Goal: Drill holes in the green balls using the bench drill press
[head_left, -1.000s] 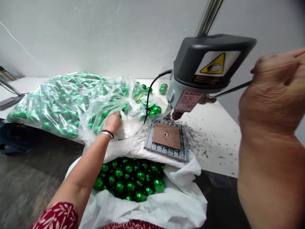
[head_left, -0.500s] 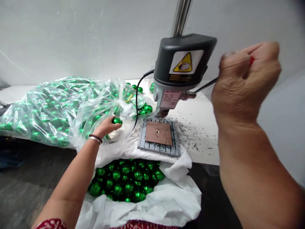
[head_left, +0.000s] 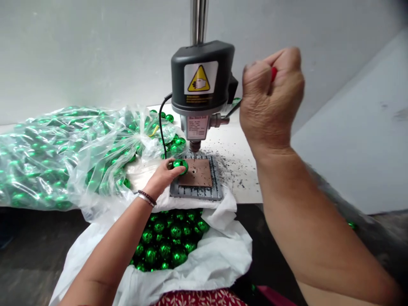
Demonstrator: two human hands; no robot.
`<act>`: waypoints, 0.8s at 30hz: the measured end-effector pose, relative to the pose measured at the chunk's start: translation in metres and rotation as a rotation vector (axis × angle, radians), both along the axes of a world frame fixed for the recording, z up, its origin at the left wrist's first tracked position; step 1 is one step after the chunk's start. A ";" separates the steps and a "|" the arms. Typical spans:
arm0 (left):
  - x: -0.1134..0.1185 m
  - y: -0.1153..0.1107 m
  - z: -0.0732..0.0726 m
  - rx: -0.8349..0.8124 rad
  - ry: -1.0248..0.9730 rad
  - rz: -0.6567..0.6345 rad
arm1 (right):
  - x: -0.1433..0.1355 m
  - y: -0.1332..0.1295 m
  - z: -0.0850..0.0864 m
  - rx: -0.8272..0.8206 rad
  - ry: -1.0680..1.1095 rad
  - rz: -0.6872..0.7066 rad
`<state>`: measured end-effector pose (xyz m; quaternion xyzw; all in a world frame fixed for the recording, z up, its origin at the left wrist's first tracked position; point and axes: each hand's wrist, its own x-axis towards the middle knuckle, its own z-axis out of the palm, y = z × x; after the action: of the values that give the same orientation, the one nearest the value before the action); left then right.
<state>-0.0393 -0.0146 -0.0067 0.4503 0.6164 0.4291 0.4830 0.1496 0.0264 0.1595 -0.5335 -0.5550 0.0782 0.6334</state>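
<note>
My left hand (head_left: 164, 174) grips a shiny green ball (head_left: 180, 166) between thumb and fingers, at the left edge of a brown square board (head_left: 202, 176). That board has a small hole near its middle and lies on the grey slotted base (head_left: 194, 193) of a bench drill (head_left: 203, 76). Above the hole points the drill's chuck (head_left: 195, 146), apart from the ball. My right hand (head_left: 272, 95), raised at the drill's right, is wrapped round its feed lever (head_left: 234, 109); a bit of red shows between the fingers.
On the left of the white table (head_left: 245, 161) lies a clear plastic bag (head_left: 41, 157) full of green balls. A white sack (head_left: 219, 259) holding many more hangs open at the front edge. Dark shavings (head_left: 229, 170) litter the base and tabletop. A black cord (head_left: 161, 123) loops down left of the drill.
My left hand has carried the green ball rightward from beside the clear bag to the board's edge. My right hand stays closed on the lever. The camera view has shifted to the right.
</note>
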 end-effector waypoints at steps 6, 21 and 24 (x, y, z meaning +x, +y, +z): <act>0.020 0.017 -0.022 0.138 0.134 0.027 | 0.003 -0.001 -0.001 0.011 0.000 0.056; 0.034 0.009 -0.020 0.292 0.660 -0.088 | 0.005 -0.002 -0.001 0.006 -0.033 0.080; 0.037 0.004 -0.016 0.279 0.678 -0.111 | 0.006 -0.002 -0.001 0.011 -0.013 0.088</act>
<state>-0.0021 -0.0106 -0.0228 0.6613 0.6514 0.3086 0.2078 0.1552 0.0245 0.1581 -0.5054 -0.5825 0.0996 0.6288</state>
